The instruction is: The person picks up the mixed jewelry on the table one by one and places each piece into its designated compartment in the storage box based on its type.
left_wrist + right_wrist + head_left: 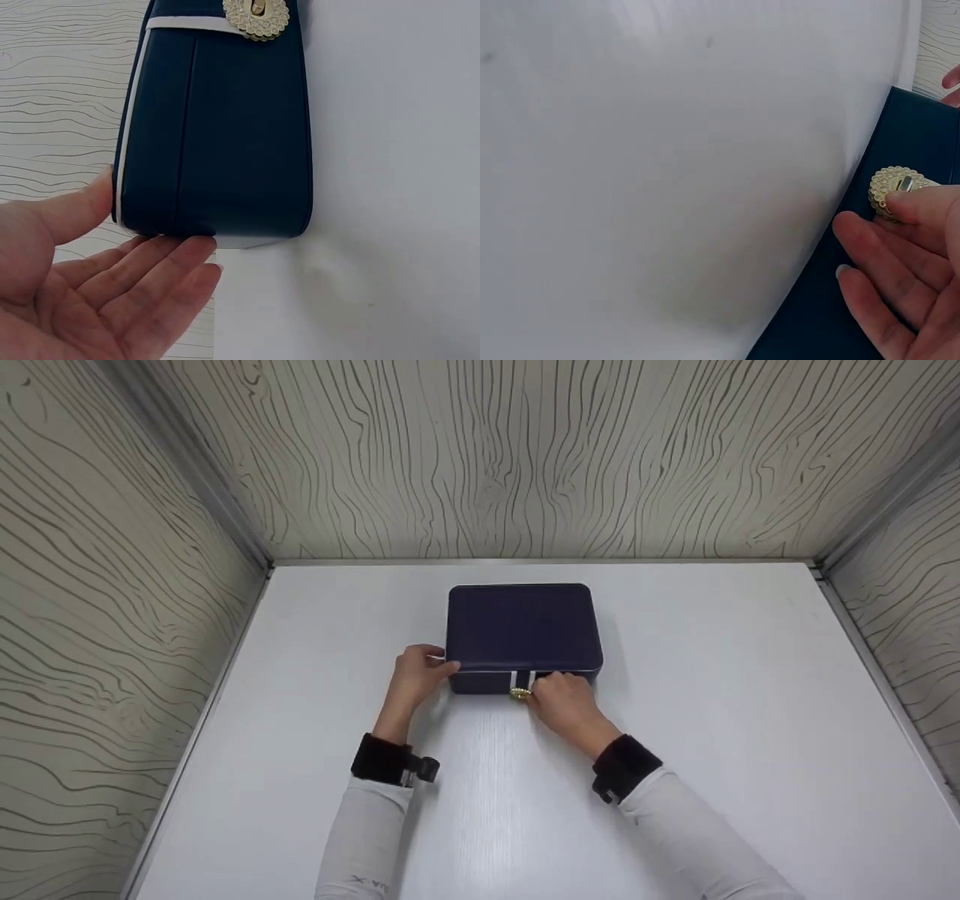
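A navy blue case (523, 626) with a flat lid, white trim and rounded corners lies closed on the table. On its front a white-edged strap carries a round gold clasp (257, 16) with a scalloped rim. My left hand (420, 671) is at the front left corner, thumb at the lid's edge and fairly straight fingers against the side. With its thumb on the clasp's face and a finger behind its rim, my right hand (911, 255) pinches the gold clasp. Its other fingers lie close along the case's front.
The white table (285, 697) extends on both sides of the case and in front of it. Wood-grain patterned panels (487, 457) stand behind and at the left and right, with grey metal strips (180, 457) at their corners.
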`<act>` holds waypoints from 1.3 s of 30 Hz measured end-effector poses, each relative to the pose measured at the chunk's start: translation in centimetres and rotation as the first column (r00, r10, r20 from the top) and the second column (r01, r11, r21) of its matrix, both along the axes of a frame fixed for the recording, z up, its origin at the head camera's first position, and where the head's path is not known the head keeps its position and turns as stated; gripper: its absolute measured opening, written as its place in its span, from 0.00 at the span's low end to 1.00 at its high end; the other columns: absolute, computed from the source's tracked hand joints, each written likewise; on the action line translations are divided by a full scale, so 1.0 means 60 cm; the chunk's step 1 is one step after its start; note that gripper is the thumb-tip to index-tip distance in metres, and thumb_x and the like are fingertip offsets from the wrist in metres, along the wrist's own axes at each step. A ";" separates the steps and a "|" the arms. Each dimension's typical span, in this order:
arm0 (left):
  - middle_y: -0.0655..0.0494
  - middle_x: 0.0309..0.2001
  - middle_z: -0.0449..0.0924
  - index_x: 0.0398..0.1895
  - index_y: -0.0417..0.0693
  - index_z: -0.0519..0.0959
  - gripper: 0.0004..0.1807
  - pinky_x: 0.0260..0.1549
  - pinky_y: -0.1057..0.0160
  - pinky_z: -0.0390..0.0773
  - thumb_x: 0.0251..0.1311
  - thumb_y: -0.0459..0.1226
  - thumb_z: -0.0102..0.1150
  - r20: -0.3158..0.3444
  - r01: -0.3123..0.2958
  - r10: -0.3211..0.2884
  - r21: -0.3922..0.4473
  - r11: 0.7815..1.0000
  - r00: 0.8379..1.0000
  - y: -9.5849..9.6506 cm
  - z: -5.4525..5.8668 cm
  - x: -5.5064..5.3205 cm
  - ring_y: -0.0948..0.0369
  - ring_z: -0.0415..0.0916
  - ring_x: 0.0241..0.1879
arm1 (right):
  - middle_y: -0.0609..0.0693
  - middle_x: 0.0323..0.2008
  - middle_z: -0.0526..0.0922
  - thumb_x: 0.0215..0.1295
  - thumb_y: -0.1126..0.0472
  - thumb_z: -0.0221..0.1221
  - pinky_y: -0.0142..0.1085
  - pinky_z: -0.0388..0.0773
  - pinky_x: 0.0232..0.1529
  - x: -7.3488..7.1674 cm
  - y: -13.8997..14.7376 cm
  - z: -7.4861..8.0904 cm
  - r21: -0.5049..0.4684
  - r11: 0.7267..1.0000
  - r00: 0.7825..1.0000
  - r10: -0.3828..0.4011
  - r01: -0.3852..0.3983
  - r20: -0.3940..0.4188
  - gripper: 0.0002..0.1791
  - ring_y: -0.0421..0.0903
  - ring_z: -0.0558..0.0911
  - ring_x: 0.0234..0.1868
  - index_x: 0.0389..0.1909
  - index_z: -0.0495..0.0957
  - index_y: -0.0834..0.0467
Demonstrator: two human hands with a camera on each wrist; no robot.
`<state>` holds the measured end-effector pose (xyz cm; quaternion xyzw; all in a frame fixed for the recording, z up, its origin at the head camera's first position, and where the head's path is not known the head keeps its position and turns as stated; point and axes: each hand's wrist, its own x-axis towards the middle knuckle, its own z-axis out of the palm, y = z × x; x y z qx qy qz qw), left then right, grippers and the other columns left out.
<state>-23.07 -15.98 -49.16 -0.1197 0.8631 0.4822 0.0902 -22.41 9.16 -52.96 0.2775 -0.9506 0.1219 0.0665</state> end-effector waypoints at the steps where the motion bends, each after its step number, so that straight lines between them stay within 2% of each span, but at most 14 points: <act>1: 0.40 0.47 0.82 0.56 0.33 0.77 0.26 0.45 0.55 0.79 0.59 0.40 0.67 -0.001 0.002 -0.002 0.000 1.000 1.000 0.000 0.000 0.000 0.50 0.81 0.47 | 0.51 0.12 0.74 0.60 0.61 0.66 0.43 0.69 0.13 -0.001 0.000 0.001 0.010 1.000 1.000 0.000 0.000 -0.009 0.16 0.45 0.69 0.12 0.15 0.78 0.60; 8: 0.39 0.47 0.82 0.57 0.32 0.76 0.26 0.45 0.55 0.80 0.60 0.40 0.67 -0.008 0.017 -0.017 0.009 1.000 1.000 0.001 0.000 0.002 0.50 0.81 0.46 | 0.49 0.10 0.71 0.56 0.61 0.67 0.42 0.65 0.10 -0.004 0.001 -0.005 0.006 1.000 0.996 -0.029 0.030 -0.086 0.17 0.43 0.65 0.11 0.12 0.76 0.58; 14: 0.39 0.47 0.83 0.55 0.32 0.77 0.25 0.45 0.54 0.80 0.59 0.39 0.67 -0.026 0.029 -0.029 0.003 1.000 0.999 0.003 0.000 0.002 0.50 0.81 0.46 | 0.48 0.11 0.72 0.56 0.62 0.68 0.42 0.67 0.12 -0.003 0.005 -0.009 -0.034 0.999 0.997 -0.033 0.030 -0.066 0.18 0.42 0.65 0.13 0.11 0.73 0.56; 17: 0.40 0.46 0.83 0.55 0.31 0.77 0.25 0.45 0.54 0.80 0.60 0.39 0.67 -0.030 0.035 -0.035 -0.023 0.999 0.999 0.004 0.001 0.004 0.50 0.81 0.46 | 0.48 0.15 0.76 0.58 0.61 0.67 0.41 0.69 0.14 0.000 0.009 -0.009 -0.047 0.999 1.000 -0.019 0.018 -0.020 0.15 0.42 0.68 0.14 0.14 0.76 0.55; 20: 0.41 0.45 0.83 0.56 0.31 0.77 0.25 0.45 0.54 0.79 0.61 0.40 0.65 -0.038 0.062 -0.066 -0.094 0.994 0.997 0.007 0.003 0.005 0.51 0.81 0.45 | 0.47 0.19 0.80 0.59 0.62 0.66 0.42 0.73 0.18 0.003 0.015 -0.006 -0.073 0.997 0.999 -0.001 0.003 0.035 0.10 0.42 0.73 0.17 0.19 0.80 0.55; 25: 0.42 0.45 0.83 0.56 0.32 0.76 0.25 0.44 0.52 0.79 0.63 0.42 0.64 -0.049 0.089 -0.100 -0.188 0.978 0.994 0.011 0.006 0.008 0.50 0.81 0.45 | 0.48 0.28 0.85 0.61 0.62 0.66 0.45 0.79 0.27 0.010 0.027 0.000 -0.107 0.994 0.990 0.008 0.007 0.139 0.01 0.47 0.82 0.28 0.31 0.85 0.55; 30: 0.43 0.45 0.83 0.56 0.34 0.78 0.24 0.40 0.53 0.80 0.63 0.42 0.64 -0.102 0.074 -0.102 -0.251 0.965 0.990 0.015 0.006 0.018 0.52 0.82 0.43 | 0.49 0.37 0.85 0.61 0.62 0.65 0.48 0.80 0.32 0.021 0.042 0.012 -0.109 0.993 0.969 -0.021 0.049 0.246 0.08 0.50 0.84 0.37 0.42 0.85 0.56; 35: 0.40 0.48 0.82 0.57 0.32 0.76 0.22 0.34 0.56 0.81 0.67 0.40 0.60 -0.206 0.103 -0.189 -0.369 0.924 0.960 0.024 0.002 0.031 0.54 0.82 0.39 | 0.54 0.44 0.84 0.63 0.61 0.64 0.52 0.79 0.41 0.027 0.062 0.028 -0.116 0.987 0.947 -0.065 0.107 0.316 0.13 0.54 0.83 0.45 0.48 0.83 0.58; 37: 0.40 0.49 0.81 0.58 0.31 0.75 0.23 0.34 0.57 0.82 0.68 0.40 0.58 -0.227 0.114 -0.218 -0.399 0.910 0.949 0.024 -0.001 0.036 0.54 0.82 0.39 | 0.56 0.46 0.84 0.64 0.60 0.64 0.52 0.78 0.45 0.029 0.072 0.035 -0.118 0.985 0.933 -0.079 0.128 0.352 0.15 0.55 0.82 0.48 0.50 0.82 0.60; 39: 0.40 0.51 0.80 0.60 0.33 0.74 0.24 0.36 0.57 0.81 0.69 0.42 0.57 -0.234 0.115 -0.229 -0.418 0.901 0.945 0.019 -0.003 0.039 0.54 0.82 0.41 | 0.57 0.48 0.83 0.64 0.60 0.63 0.52 0.78 0.47 0.031 0.082 0.042 -0.117 0.983 0.916 -0.089 0.145 0.391 0.17 0.55 0.82 0.49 0.53 0.81 0.61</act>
